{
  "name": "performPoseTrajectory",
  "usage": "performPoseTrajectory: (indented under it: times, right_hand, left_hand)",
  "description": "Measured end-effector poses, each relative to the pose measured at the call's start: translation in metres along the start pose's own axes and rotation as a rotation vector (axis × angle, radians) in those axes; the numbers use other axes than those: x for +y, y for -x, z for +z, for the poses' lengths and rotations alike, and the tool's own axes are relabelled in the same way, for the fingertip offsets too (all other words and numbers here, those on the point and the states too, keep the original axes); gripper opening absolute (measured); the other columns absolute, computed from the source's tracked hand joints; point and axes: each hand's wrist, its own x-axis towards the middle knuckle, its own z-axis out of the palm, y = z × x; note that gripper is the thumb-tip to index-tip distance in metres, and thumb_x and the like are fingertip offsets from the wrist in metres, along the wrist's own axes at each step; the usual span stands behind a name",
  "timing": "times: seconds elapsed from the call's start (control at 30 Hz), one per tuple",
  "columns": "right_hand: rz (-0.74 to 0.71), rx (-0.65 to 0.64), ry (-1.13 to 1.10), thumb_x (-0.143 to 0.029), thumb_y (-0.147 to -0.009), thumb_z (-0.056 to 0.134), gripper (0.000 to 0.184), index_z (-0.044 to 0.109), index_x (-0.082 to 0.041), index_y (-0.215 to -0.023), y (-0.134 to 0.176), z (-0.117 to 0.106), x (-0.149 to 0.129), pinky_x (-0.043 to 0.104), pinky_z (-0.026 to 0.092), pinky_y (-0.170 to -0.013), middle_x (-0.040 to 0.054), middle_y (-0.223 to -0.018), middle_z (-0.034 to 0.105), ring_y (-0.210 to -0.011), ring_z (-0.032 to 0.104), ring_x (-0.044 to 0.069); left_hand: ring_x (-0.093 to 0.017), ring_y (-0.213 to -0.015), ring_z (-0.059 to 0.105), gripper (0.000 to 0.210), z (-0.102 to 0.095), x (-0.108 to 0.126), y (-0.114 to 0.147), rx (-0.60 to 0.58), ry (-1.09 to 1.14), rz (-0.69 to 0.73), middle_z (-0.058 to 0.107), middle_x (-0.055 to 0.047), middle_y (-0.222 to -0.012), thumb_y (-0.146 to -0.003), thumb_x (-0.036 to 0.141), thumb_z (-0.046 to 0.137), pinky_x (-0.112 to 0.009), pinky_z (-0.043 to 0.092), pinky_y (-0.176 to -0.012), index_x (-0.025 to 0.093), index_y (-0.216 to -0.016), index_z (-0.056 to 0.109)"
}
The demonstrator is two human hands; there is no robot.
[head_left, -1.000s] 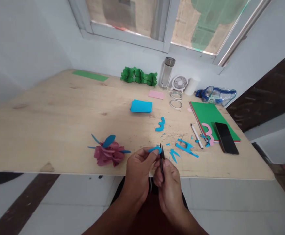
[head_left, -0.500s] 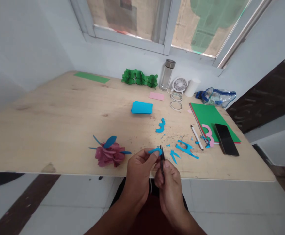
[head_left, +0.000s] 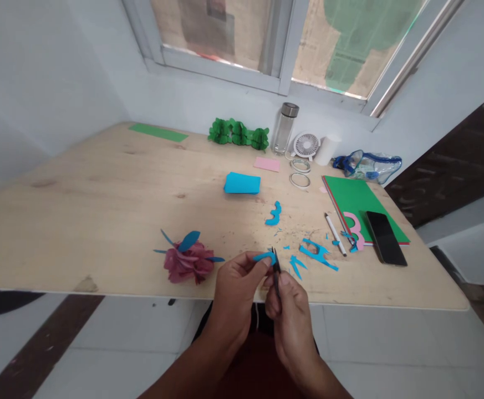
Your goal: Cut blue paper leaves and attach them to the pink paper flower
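Observation:
Between its thumb and fingers, my left hand pinches a small piece of blue paper just over the table's front edge. My right hand is closed around dark scissors, whose blades point away from me and meet the right end of that piece. Left of my hands lies a crumpled dusky-pink paper flower with blue paper leaves. Blue paper offcuts are scattered to the right, and a wavy blue scrap rests farther back.
On the wooden table are a blue paper stack, green paper garland, glass bottle, small fan, tape rolls, white pen and phone on green sheets. A window is behind.
The whole view has shifted very slightly. My right hand and the scissors are turned a little differently, while my left hand keeps its pinch on the blue paper.

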Motion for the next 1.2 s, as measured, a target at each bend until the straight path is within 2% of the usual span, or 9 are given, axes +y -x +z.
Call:
performPoseTrajectory:
  times: [0.5, 0.9, 1.2]
  right_hand:
    - [-0.006, 0.007, -0.019, -0.056, -0.083, 0.056, 0.039, 0.057, -0.018, -0.072, 0.002, -0.001, 0.003, 0.023, 0.019, -0.042, -0.0086, -0.045, 0.034, -0.043, 0.026, 0.007]
    - [-0.013, -0.068, 0.098, -0.056, -0.084, 0.053, 0.041, 0.058, -0.017, -0.073, 0.0, -0.01, -0.009, 0.024, 0.018, -0.043, -0.0078, -0.046, 0.035, -0.043, 0.026, 0.007]
    - [-0.015, -0.074, 0.135, -0.058, -0.084, 0.053, 0.042, 0.058, -0.017, -0.073, -0.001, -0.013, -0.01, 0.024, 0.021, -0.044, -0.0078, -0.046, 0.035, -0.043, 0.028, 0.008]
  left_hand:
    - [-0.007, -0.048, 0.047, 0.012, 0.002, 0.002, 0.003, -0.028, 0.015, 0.0, 0.054, 0.005, -0.05, -0.064, 0.021, 0.07, -0.019, 0.038, -0.05, 0.014, -0.061, 0.061]
    - [-0.011, -0.062, 0.057, 0.01, -0.006, 0.012, -0.004, -0.05, -0.126, -0.026, 0.066, 0.001, -0.062, -0.061, 0.021, 0.074, -0.021, 0.044, -0.065, 0.014, -0.064, 0.067]
    - [-0.011, -0.062, 0.056, 0.011, -0.01, 0.019, -0.003, -0.129, -0.209, -0.036, 0.064, 0.001, -0.06, -0.063, 0.024, 0.073, -0.023, 0.044, -0.067, 0.015, -0.062, 0.066]
